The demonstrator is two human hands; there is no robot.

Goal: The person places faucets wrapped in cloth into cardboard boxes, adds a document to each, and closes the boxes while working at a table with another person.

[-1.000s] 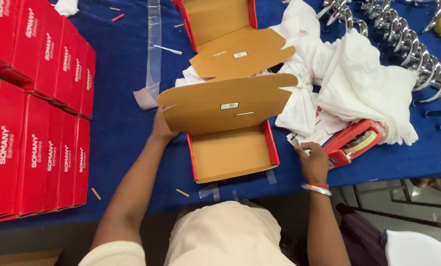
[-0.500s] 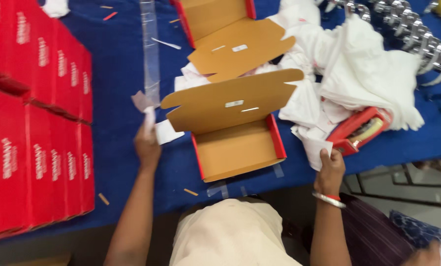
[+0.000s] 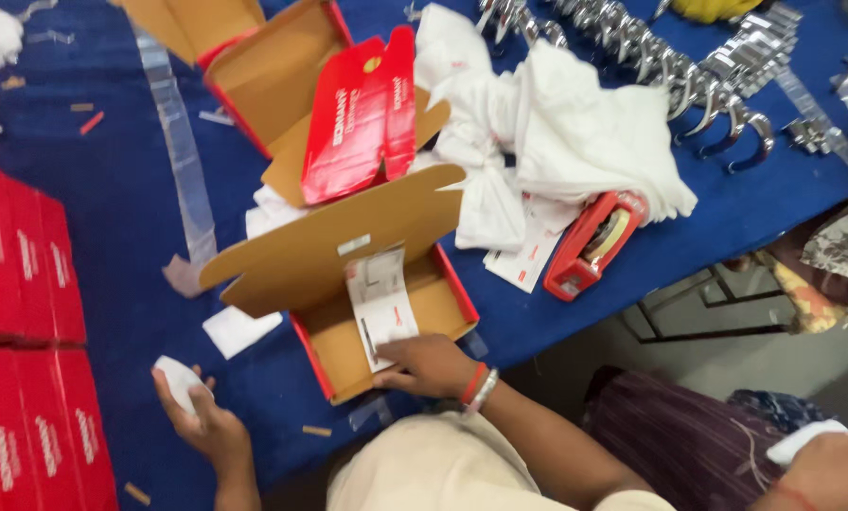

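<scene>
An open cardboard box (image 3: 334,355) with red outside and a brown lid flap (image 3: 339,246) lies at the near edge of the blue table (image 3: 112,208). A white printed paper slip (image 3: 379,303) lies inside it. My right hand (image 3: 426,364) rests flat on the box's floor, fingers on the lower end of that slip. My left hand (image 3: 197,416) hovers over the table left of the box and holds a small white piece of paper (image 3: 178,380). Another white scrap (image 3: 239,329) lies on the cloth between that hand and the box.
Stacks of closed red boxes (image 3: 22,378) line the left. A second open box (image 3: 273,71) with a folded red sleeve (image 3: 362,114) sits behind. White cloths (image 3: 575,132), a red tape dispenser (image 3: 594,244), metal hooks (image 3: 651,57), a clear tape strip (image 3: 183,170). Another person's hand (image 3: 826,468) at lower right.
My right hand left the tape dispenser side and now presses a paper slip inside the box. My left hand moved down from the tape strip, holding a white scrap. A red sleeve appeared behind.
</scene>
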